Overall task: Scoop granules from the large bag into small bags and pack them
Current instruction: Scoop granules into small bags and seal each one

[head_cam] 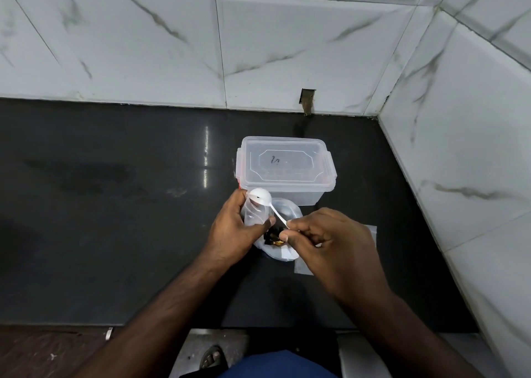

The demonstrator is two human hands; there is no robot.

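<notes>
My left hand (230, 231) grips a small clear bag (254, 212) upright; my right hand (330, 240) pinches a white plastic spoon (267, 204), bowl over its mouth. The large bag (283, 242) lies open beneath both.

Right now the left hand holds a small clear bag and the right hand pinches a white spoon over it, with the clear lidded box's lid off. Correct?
Not quite. In the head view the clear box has its lid on. The left hand holds the small bag; the right hand pinches the white spoon.
</notes>
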